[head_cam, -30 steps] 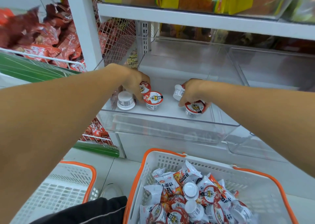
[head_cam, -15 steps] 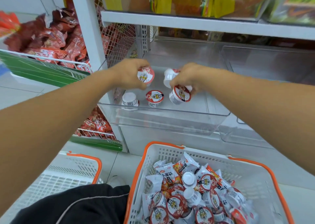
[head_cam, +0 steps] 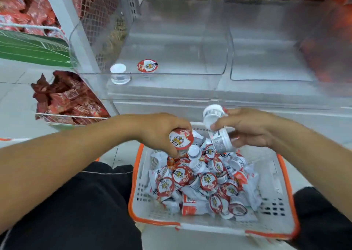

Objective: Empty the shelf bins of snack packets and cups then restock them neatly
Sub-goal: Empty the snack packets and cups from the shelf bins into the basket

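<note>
- While the white plastic basket with the orange rim [head_cam: 282,207] is sitting on the floor below the shelf, both hands are hovering over its far end.
- The left hand [head_cam: 160,129] is curling its fingers [head_cam: 171,152] round a small cup with a red-and-white foil lid [head_cam: 180,139], lid facing the camera.
- The right hand [head_cam: 249,127] is gripping two small white plastic cups, the upper one [head_cam: 213,114] between thumb and fingers, the lower one [head_cam: 221,141] tilted on its side.
- A heap of similar cups and white snack packets [head_cam: 205,181] is filling the basket.
- Inside the clear plastic shelf bin [head_cam: 171,40], one upside-down white cup [head_cam: 119,72] and one red-lidded cup [head_cam: 147,66] are standing near the front wall, apart from each other.
</note>
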`<state>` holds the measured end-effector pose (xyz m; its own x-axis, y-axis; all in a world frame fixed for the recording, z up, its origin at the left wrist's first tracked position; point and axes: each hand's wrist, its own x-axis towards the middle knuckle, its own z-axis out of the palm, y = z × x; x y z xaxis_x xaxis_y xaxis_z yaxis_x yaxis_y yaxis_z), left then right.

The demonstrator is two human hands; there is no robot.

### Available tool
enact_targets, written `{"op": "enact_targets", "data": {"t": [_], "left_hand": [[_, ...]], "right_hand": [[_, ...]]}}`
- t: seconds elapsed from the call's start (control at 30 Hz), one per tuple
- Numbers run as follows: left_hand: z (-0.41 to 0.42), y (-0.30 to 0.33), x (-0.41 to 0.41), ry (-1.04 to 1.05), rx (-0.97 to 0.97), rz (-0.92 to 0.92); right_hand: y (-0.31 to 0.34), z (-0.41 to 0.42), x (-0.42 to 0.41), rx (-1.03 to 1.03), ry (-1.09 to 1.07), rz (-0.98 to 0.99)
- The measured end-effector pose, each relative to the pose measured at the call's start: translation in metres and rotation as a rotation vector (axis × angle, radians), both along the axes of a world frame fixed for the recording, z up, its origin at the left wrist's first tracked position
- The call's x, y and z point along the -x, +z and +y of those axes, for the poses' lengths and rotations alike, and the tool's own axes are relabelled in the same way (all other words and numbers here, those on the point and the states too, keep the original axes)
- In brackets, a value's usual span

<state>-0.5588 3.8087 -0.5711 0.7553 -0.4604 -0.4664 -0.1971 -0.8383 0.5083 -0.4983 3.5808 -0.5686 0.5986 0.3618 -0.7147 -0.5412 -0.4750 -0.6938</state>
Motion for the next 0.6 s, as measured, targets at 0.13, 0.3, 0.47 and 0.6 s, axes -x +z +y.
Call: {"op": "enact_targets", "data": {"t": [0.13,0.3,0.47,0.6], "left_hand": [[-0.021,-0.034,-0.01,-0.036,-0.092,0.044],[0.006,0.015,-0.03,0.222,0.066,-0.33],[0.087,0.087,-0.045,0.737,0.144,-0.688],[0.135,0.107,-0.079,0.782,-0.23,-0.404]], "right_hand": [[-0.078,-0.023,0.017,0.136,-0.204,0.166],[-0.063,-0.01,0.021,0.085,-0.208,0.084],[0.065,0.052,0.021,-0.121,0.347,-0.7],[0.115,0.125,-0.036,-0.083,0.383,-1.095]]}}
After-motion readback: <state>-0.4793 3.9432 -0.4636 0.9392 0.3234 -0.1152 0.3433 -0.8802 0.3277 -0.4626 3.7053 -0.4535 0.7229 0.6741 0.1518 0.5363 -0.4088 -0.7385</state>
